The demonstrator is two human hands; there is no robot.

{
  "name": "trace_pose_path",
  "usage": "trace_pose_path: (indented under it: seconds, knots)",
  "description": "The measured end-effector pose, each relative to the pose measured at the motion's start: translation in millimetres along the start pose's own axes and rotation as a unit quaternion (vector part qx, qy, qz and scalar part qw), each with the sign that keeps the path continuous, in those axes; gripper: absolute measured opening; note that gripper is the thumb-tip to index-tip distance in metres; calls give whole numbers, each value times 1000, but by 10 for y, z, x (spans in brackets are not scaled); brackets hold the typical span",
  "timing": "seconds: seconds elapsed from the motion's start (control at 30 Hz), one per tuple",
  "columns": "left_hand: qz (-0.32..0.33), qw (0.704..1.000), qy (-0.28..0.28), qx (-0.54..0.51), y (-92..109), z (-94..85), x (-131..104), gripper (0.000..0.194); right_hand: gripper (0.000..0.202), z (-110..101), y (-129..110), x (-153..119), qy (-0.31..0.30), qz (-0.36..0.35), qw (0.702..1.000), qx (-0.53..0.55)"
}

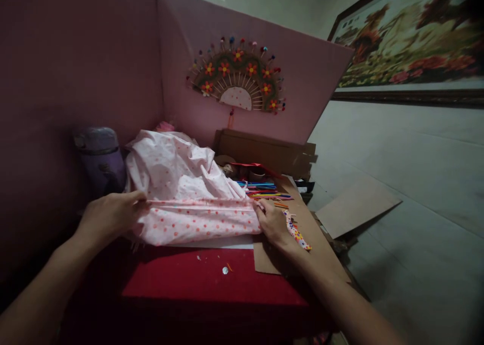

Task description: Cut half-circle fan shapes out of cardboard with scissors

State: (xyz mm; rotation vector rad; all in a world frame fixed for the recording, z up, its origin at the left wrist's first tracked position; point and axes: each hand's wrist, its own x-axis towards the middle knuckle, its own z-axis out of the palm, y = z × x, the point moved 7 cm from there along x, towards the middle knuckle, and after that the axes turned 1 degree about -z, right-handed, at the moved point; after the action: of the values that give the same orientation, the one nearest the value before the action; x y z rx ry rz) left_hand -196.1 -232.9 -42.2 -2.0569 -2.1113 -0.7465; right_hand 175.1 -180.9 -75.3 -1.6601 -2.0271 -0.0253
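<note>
A white-pink cloth with red dots [200, 224] lies bunched over the table, its front part stretched between my two hands. My left hand [113, 211] pinches the cloth at its left end. At the right end, my right hand [270, 221] grips the same cloth between thumb and fingers. The cloth's back part rises in a crumpled heap. White paper shows under its front edge. Just right of my right hand lies a narrow flower-patterned strip [297, 231] on brown cardboard [266, 259].
The red table [212, 284] holds a purple bottle [102, 163] at left and colored sticks [264, 186] behind my right hand. A decorated fan [236, 77] hangs on the pink board [302, 82]. A small silvery disc [225, 270] lies near the front edge.
</note>
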Motion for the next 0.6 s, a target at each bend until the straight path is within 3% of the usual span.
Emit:
trace_pose_path:
  seconds: [0.07,0.17,0.27,0.4,0.47,0.6]
  knots:
    - [40,993,-26,105,109,91,19,5,29,63,12,12,-25,9,998,-62]
    - [110,979,10,173,411,178,10,12,30,110,-5,-5,-33,10,992,-119]
    - [183,979,22,88,855,308,-125,20,32,101,-45,-11,-18,2,991,-132]
    - [311,945,-100,-28,1365,701,-507,32,31,87,-124,28,-13,-35,989,-142]
    - [315,936,-150,-39,1378,895,-644,44,30,99,-133,50,-25,-38,986,-160]
    - [274,949,-153,-38,1147,1035,-702,49,28,111,-105,63,-46,-18,983,-176]
